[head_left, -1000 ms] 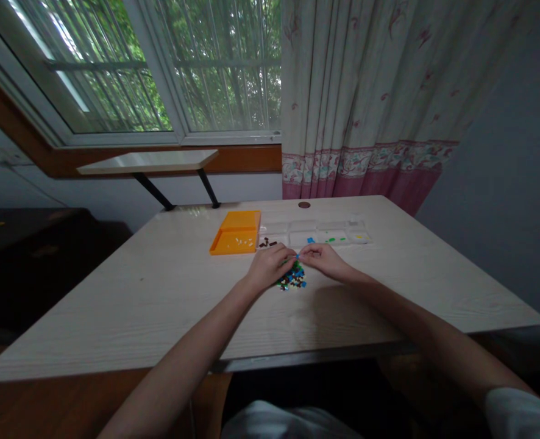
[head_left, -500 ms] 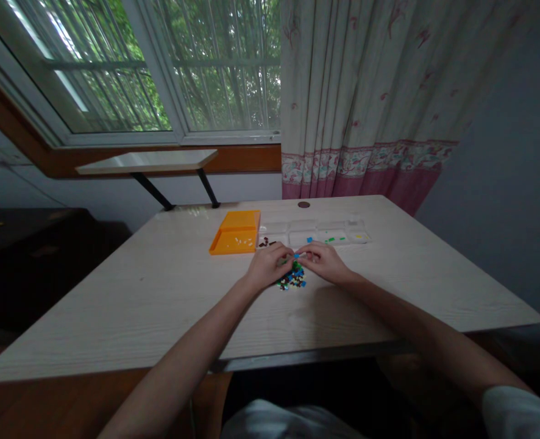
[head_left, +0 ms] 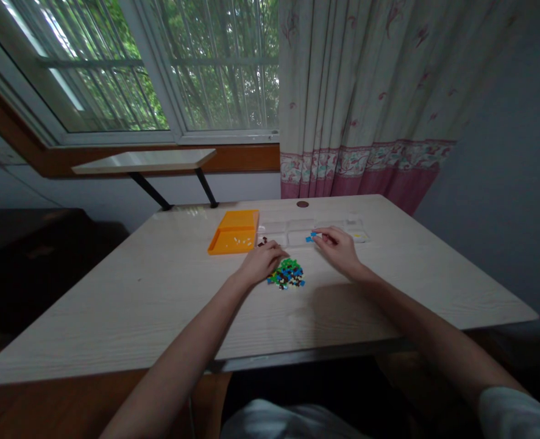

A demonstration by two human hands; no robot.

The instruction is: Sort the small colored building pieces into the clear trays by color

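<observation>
My right hand point(head_left: 336, 247) pinches a small blue piece point(head_left: 313, 233) over the clear divided tray point(head_left: 300, 239). Right below it, another blue piece point(head_left: 308, 239) lies in a compartment of that tray. My left hand point(head_left: 263, 262) is bent low over the table, beside a pile of small green, blue, brown and cream pieces point(head_left: 288, 274). Its fingers curl together near the pile's upper left; whether anything is in them is hidden. Several dark brown pieces point(head_left: 263, 241) sit in the tray's left compartment, partly behind my left hand.
An open orange box point(head_left: 233, 231) with several white pieces in it stands left of the clear tray. A yellow piece point(head_left: 356, 236) lies in the tray's right end. At the back left a raised shelf point(head_left: 146, 160) stands on black legs on the wooden table point(head_left: 169, 305).
My right hand has moved from above the pile rightward and away to the tray, carrying the blue piece. My left hand has shifted slightly left, uncovering more of the pile.
</observation>
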